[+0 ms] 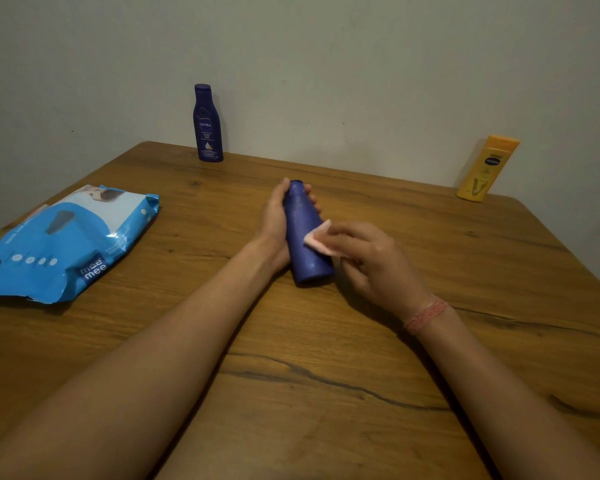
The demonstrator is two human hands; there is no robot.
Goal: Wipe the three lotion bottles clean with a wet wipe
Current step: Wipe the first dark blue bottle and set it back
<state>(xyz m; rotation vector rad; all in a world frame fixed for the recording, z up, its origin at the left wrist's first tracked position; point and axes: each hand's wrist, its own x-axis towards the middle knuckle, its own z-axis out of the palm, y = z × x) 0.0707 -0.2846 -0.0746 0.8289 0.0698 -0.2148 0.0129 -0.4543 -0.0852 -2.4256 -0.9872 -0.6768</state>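
A dark blue lotion bottle (305,237) is tilted above the middle of the wooden table (291,375), cap pointing away from me. My left hand (274,220) grips it from the left, fingers curled round its neck. My right hand (371,261) pinches a folded white wet wipe (317,240) and presses it against the bottle's right side. A second dark blue bottle (207,124) stands upright at the back by the wall. A yellow bottle (487,168) stands at the back right.
A blue pack of wet wipes (66,240) lies flat on the table's left side. A plain wall (326,64) runs behind the table's far edge. A pink thread band sits on my right wrist.
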